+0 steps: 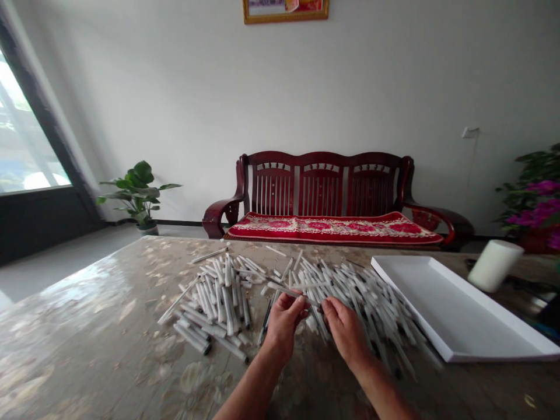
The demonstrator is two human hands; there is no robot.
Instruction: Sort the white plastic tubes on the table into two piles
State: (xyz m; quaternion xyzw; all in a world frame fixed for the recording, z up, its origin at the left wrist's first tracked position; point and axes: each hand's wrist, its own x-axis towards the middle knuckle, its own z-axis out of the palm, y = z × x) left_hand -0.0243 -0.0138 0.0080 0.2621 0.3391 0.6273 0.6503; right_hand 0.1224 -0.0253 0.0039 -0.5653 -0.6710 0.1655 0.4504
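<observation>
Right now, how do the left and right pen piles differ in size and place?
Size: the left pen pile covers less of the table; the right pen pile spreads wider.
Place: the left pile is well apart from the white tray; the right pile lies close beside it, contact unclear.
Shared: both are loose heaps of mostly whitish pens with some dark ends.
</observation>
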